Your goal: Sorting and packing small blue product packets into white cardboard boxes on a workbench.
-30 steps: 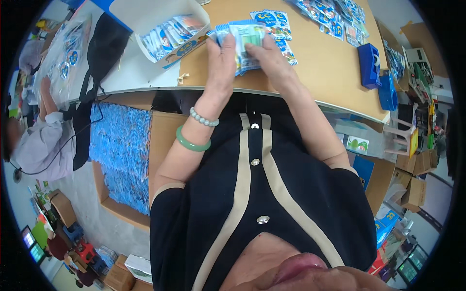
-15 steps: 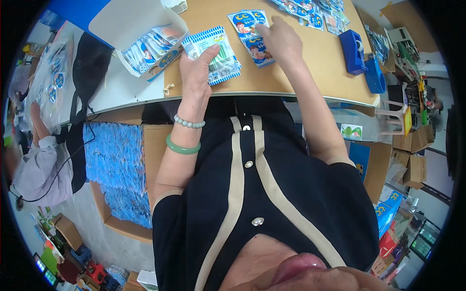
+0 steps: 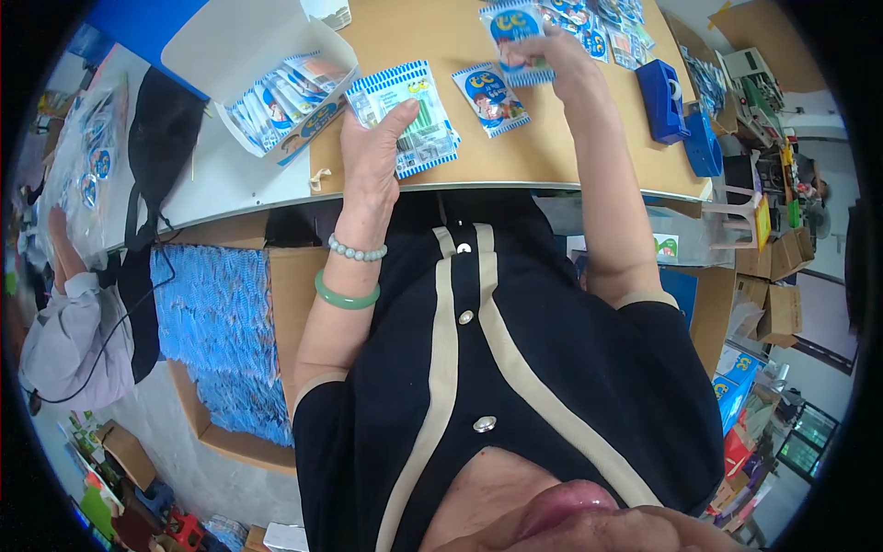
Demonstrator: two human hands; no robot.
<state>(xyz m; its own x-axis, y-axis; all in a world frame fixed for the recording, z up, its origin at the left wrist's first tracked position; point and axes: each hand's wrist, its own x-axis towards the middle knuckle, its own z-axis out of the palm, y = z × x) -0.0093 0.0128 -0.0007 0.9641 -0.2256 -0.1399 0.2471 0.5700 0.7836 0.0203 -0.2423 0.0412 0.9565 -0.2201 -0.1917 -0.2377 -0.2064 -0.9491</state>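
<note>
My left hand (image 3: 372, 152) grips a small stack of blue-and-white sachets (image 3: 418, 124), its thumb across the printed face. Farther right, my right hand (image 3: 563, 69) holds a sachet (image 3: 510, 32) raised above the table, blue front up; whether a second one is with it I cannot tell. Between the hands, a single sachet (image 3: 492, 98) lies on the tan tabletop. To the left of my left hand stands an open white-and-blue display box (image 3: 317, 120), with a row of sachets (image 3: 285, 97) packed inside.
More sachets (image 3: 598, 28) lie loose at the far right of the table (image 3: 432, 28). A blue tape dispenser (image 3: 664, 101) and a blue tape roll (image 3: 704, 143) sit by the right edge. Below left, a carton (image 3: 244, 451) holds sachet strips. A co-worker's sleeve (image 3: 78, 336) shows far left.
My right hand has lifted a sachet off the table and moved it away and to the right, leaving one lying there. My left hand keeps its stack nearly in place.
</note>
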